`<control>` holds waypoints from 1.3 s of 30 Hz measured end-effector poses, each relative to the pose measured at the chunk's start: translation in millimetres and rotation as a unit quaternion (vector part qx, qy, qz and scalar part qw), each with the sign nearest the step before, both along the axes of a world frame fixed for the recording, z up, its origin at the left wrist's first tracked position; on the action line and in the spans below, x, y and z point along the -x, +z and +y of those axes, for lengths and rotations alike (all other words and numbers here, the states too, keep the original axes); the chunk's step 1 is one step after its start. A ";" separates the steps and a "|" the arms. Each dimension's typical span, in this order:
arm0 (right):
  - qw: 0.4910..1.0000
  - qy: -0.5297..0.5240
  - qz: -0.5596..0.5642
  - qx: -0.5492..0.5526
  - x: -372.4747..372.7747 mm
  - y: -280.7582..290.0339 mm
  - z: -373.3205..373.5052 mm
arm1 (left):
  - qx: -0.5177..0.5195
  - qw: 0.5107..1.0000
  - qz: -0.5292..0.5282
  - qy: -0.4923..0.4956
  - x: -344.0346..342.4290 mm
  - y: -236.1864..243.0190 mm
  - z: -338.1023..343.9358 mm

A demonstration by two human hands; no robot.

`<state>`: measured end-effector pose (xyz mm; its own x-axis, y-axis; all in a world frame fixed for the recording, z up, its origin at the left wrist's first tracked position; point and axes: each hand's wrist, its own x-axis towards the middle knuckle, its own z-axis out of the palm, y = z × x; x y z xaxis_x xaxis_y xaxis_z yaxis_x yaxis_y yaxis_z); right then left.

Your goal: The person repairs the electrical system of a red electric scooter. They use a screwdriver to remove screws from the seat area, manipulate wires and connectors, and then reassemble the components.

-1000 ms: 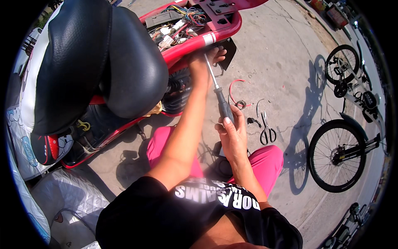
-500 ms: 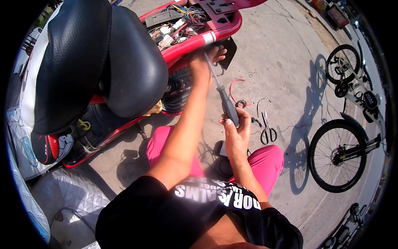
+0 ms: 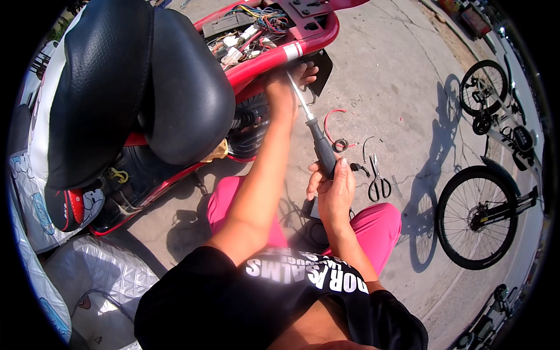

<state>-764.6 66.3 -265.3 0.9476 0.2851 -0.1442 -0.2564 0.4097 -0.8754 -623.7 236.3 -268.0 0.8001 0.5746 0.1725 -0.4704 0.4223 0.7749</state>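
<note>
My left hand reaches beneath the red tubular frame of a scooter, fingers apart and partly in shade. My right hand grips the black handle of a screwdriver around its lower end. The shaft slants up to the left, its tip over my left hand just under the frame; whether it touches anything I cannot tell. Exposed coloured wires and connectors sit inside the frame above. Scissors, a red wire and small black pieces lie on the concrete ground right of my hands.
A large black padded seat leans over the scooter on the left, with quilted silver covers below it. At the right, a bicycle casts a long shadow on the pavement. My knees in pink trousers are bent beneath my arms.
My right hand's fingers and thumb have shifted around the screwdriver handle, with the thumb now along its right side. My left hand remains in the same place under the frame.
</note>
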 end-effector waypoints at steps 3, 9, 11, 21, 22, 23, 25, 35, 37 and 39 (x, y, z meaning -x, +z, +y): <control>0.969 0.123 0.128 -0.173 -11.8 -6.1 -23.3 | 0.024 1.000 -0.018 -0.008 -2.1 4.2 -7.1; 0.979 -0.040 -0.142 0.139 1.2 -5.7 8.1 | 0.020 1.000 -0.005 -0.008 -0.9 -7.4 0.4; 0.997 0.009 -0.054 0.044 -1.7 -8.7 -2.0 | 0.023 1.000 -0.008 0.002 -2.6 -11.7 -5.6; 0.965 0.050 0.178 -0.184 1.2 -12.3 -50.7 | -0.003 0.999 -0.036 -0.003 -8.5 -14.6 -1.5; 0.966 0.039 0.167 -0.192 1.8 -8.7 -57.7 | -0.015 0.999 -0.034 -0.001 -7.2 -7.5 3.0; 0.969 0.022 0.156 -0.188 2.1 -9.2 -71.0 | -0.015 0.999 -0.030 -0.002 -7.3 -9.1 1.0; 0.971 0.043 0.113 -0.208 -0.9 -16.6 -104.4 | -0.016 1.000 -0.026 -0.005 -7.3 -9.0 -1.1; 0.930 -0.247 0.175 0.207 25.0 -62.6 -275.8 | -0.043 0.999 -0.009 0.003 -0.6 -7.8 0.4; 0.828 -0.225 0.195 0.476 64.3 -89.9 -316.5 | -0.045 0.999 0.013 -0.015 1.9 -8.7 0.3; 0.724 -0.097 0.271 0.627 114.9 -125.6 -350.8 | -0.033 0.997 0.047 -0.052 10.4 -9.8 2.8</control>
